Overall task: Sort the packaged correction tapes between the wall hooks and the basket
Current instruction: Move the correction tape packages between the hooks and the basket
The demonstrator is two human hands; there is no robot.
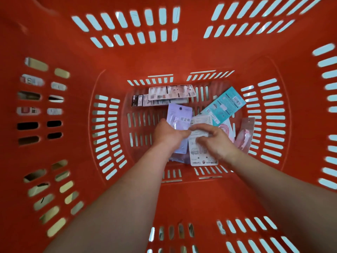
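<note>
Deep in the red basket (182,57), the left hand (168,133) and right hand (217,141) both grip the white pack (198,154) with curled fingers, beside a lilac pack (179,114).

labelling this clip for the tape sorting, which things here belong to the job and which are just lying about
Job: orange basket, purple pack, white pack, teal pack, pink pack, black-and-white pack, pale far pack, left hand, right hand.
Lying about: blurred things outside, seen through the basket's left slots.
</note>
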